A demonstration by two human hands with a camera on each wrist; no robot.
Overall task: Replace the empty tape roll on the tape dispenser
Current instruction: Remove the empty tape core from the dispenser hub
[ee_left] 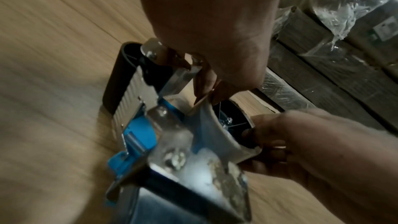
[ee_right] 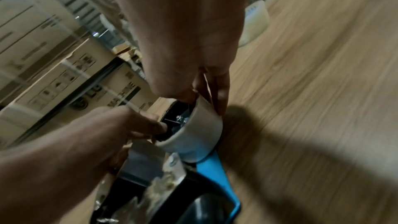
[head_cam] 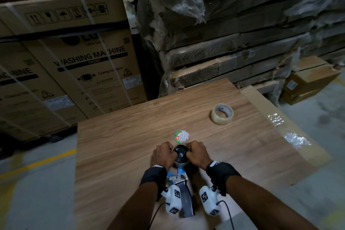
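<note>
Left hand and right hand pinch empty core on tape dispenser, near table edge. Full tape roll sits far right, apart.

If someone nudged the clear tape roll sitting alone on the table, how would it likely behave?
The clear tape roll lies flat on its side face on the table, so a nudge would probably slide it, not roll it. Thickly wound, it probably feels firm and fairly heavy for its size. Its glossy wrap may be slightly slippery.
</note>
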